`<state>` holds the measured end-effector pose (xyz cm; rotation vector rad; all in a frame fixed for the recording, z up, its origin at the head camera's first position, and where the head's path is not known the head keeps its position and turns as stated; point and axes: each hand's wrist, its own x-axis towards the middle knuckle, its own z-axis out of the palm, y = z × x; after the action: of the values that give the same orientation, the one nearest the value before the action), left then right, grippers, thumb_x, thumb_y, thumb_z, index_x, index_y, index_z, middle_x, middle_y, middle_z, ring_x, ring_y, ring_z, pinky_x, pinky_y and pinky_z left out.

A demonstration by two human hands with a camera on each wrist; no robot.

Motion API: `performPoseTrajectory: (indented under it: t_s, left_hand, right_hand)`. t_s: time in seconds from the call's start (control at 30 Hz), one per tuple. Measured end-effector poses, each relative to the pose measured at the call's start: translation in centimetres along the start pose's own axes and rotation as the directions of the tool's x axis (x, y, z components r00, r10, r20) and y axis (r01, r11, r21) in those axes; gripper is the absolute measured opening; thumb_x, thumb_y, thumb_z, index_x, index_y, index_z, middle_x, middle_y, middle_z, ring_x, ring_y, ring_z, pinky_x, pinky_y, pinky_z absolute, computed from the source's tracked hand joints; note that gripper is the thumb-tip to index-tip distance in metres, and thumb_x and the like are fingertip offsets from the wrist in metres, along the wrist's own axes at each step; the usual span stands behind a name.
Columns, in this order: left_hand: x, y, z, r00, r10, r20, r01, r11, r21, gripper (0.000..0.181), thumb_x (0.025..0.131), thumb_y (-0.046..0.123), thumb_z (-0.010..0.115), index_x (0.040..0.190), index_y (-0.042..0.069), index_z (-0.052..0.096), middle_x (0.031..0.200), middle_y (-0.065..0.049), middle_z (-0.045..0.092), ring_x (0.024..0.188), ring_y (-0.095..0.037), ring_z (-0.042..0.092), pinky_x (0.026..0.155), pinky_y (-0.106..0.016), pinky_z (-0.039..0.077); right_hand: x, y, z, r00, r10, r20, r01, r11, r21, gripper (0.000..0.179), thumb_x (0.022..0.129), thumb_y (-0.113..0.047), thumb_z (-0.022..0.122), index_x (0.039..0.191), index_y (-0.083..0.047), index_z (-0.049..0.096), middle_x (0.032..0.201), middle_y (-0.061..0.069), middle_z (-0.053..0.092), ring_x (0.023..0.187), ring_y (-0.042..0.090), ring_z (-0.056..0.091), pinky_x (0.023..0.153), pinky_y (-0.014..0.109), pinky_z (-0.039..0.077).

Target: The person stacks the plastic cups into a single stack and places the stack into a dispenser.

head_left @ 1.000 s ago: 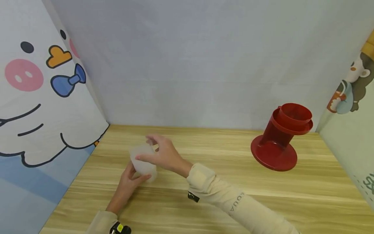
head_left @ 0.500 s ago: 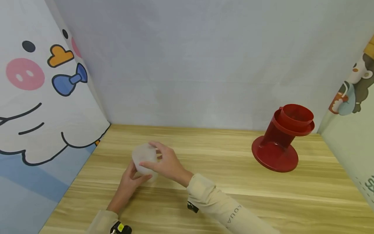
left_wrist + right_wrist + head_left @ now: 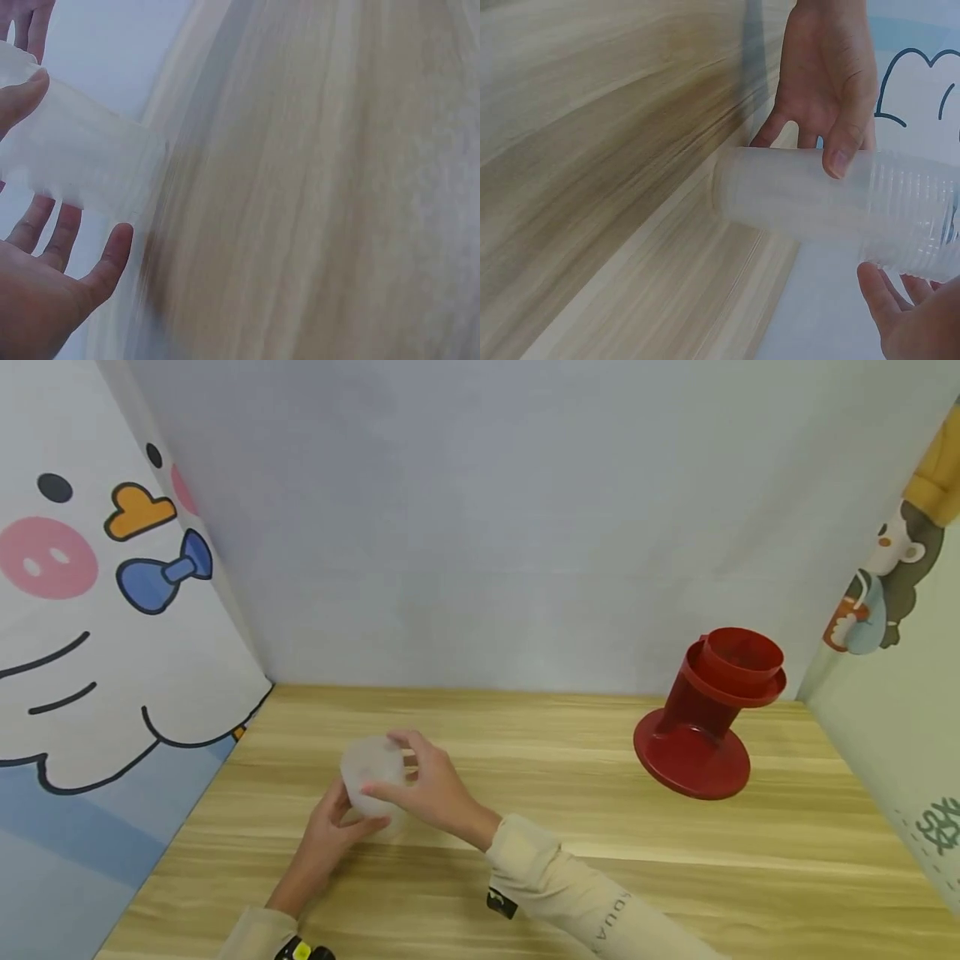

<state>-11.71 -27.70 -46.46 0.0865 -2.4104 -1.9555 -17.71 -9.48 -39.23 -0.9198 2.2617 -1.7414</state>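
Observation:
A stack of nested translucent plastic cups (image 3: 373, 770) stands upright at the left part of the table. The ribbed band of piled-up rims (image 3: 911, 206) is at its upper end, and the smooth lower body shows close to the wood. My left hand (image 3: 327, 835) holds the lower part, its thumb on the near side and fingers around the far side. Higher up, my right hand (image 3: 431, 783) grips the rim end, thumb in front and fingers behind. In the left wrist view the stack (image 3: 79, 146) lies between both hands.
A red plastic stand (image 3: 693, 752) with a round base, a column and a cup-like top is at the back right of the wooden table (image 3: 562, 760). A pale cloth wall (image 3: 525, 527) rises behind, with printed cartoon panels on both sides.
The right hand has come down slightly onto the top of the cup stack, and the stack, tilted earlier, now stands straighter. The left hand keeps its hold low on it.

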Motion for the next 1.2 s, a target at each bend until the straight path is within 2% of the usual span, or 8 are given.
performPoseTrajectory:
  t_s: [0.23, 0.47, 0.57, 0.7, 0.77, 0.87, 1.07, 1.2]
  left_hand:
    - [-0.6, 0.7, 0.8, 1.0, 0.001, 0.012, 0.0, 1.0, -0.007, 0.079, 0.079, 0.013, 0.077, 0.144, 0.017, 0.033, 0.14, -0.008, 0.043, 0.12, -0.024, 0.042, 0.092, -0.043, 0.046]
    - [-0.2, 2.0, 1.8, 0.999, 0.044, 0.009, -0.044, 0.999, -0.024, 0.083, 0.08, 0.014, 0.077, 0.147, 0.025, 0.03, 0.14, -0.006, 0.043, 0.12, -0.019, 0.044, 0.086, -0.037, 0.049]
    - [0.3, 2.9, 2.2, 0.998, 0.063, 0.024, -0.063, 0.998, -0.028, 0.08, 0.079, 0.016, 0.078, 0.145, 0.029, 0.034, 0.138, -0.003, 0.046, 0.12, -0.021, 0.045, 0.084, -0.037, 0.05]
    - [0.7, 4.1, 2.7, 0.996, 0.078, 0.041, -0.077, 0.997, -0.022, 0.076, 0.079, 0.016, 0.079, 0.141, 0.028, 0.038, 0.134, -0.001, 0.049, 0.119, -0.02, 0.046, 0.082, -0.038, 0.051]
    - [0.9, 4.6, 3.1, 0.994, 0.098, 0.056, -0.096, 0.995, -0.029, 0.073, 0.079, 0.014, 0.078, 0.14, 0.024, 0.04, 0.133, -0.003, 0.05, 0.118, -0.02, 0.047, 0.081, -0.038, 0.052]
    - [1.0, 5.3, 3.9, 0.989, 0.129, 0.075, -0.127, 0.991, -0.041, 0.069, 0.079, 0.011, 0.078, 0.137, 0.02, 0.043, 0.13, -0.005, 0.052, 0.115, -0.021, 0.049, 0.08, -0.038, 0.053]
    - [1.3, 6.4, 5.5, 0.981, 0.159, 0.114, -0.157, 0.987, -0.021, 0.069, 0.078, 0.014, 0.079, 0.137, 0.024, 0.045, 0.13, -0.002, 0.052, 0.114, -0.024, 0.05, 0.079, -0.039, 0.053]
    - [1.6, 7.2, 6.5, 0.969, 0.196, 0.151, -0.195, 0.98, -0.022, 0.069, 0.078, 0.013, 0.079, 0.137, 0.024, 0.045, 0.129, -0.002, 0.052, 0.114, -0.026, 0.05, 0.081, -0.043, 0.052]
  right_hand:
    - [-0.9, 0.1, -1.1, 0.999, -0.036, -0.003, 0.036, 0.999, -0.016, 0.064, 0.078, -0.025, 0.08, 0.131, -0.005, 0.049, 0.126, 0.009, 0.056, 0.1, 0.021, 0.062, 0.07, 0.02, 0.052]
    - [-1.4, -0.5, -2.7, 0.999, -0.009, -0.035, 0.01, 1.0, 0.011, 0.052, 0.079, -0.023, 0.079, 0.124, -0.01, 0.056, 0.119, 0.005, 0.059, 0.1, 0.023, 0.062, 0.073, 0.023, 0.053]
    - [-1.8, -1.6, -3.6, 0.998, -0.018, -0.055, 0.019, 1.0, 0.021, 0.055, 0.08, -0.018, 0.078, 0.127, -0.007, 0.053, 0.12, 0.008, 0.058, 0.102, 0.025, 0.061, 0.075, 0.025, 0.053]
    - [-2.4, -4.3, -5.0, 0.997, -0.046, -0.069, 0.05, 0.998, 0.046, 0.054, 0.08, -0.008, 0.076, 0.127, 0.002, 0.051, 0.119, 0.017, 0.057, 0.104, 0.031, 0.06, 0.08, 0.037, 0.054]
    - [-2.7, -5.4, -5.8, 0.996, -0.05, -0.071, 0.054, 0.997, 0.059, 0.053, 0.08, -0.004, 0.075, 0.126, 0.005, 0.051, 0.118, 0.021, 0.057, 0.104, 0.033, 0.06, 0.081, 0.042, 0.053]
    - [-3.1, -5.7, -6.6, 0.996, -0.041, -0.083, 0.047, 0.996, 0.081, 0.054, 0.079, -0.003, 0.076, 0.126, 0.005, 0.05, 0.118, 0.021, 0.057, 0.105, 0.033, 0.059, 0.083, 0.045, 0.052]
    - [-4.2, -5.9, -8.1, 0.995, -0.01, -0.098, 0.019, 0.996, 0.088, 0.061, 0.078, -0.002, 0.076, 0.131, 0.003, 0.046, 0.124, 0.02, 0.054, 0.11, 0.033, 0.057, 0.085, 0.043, 0.051]
    - [-5.0, -6.0, -9.1, 0.994, -0.02, -0.111, 0.028, 0.997, 0.07, 0.065, 0.077, -0.001, 0.077, 0.132, 0.003, 0.043, 0.127, 0.019, 0.052, 0.112, 0.033, 0.055, 0.086, 0.042, 0.051]
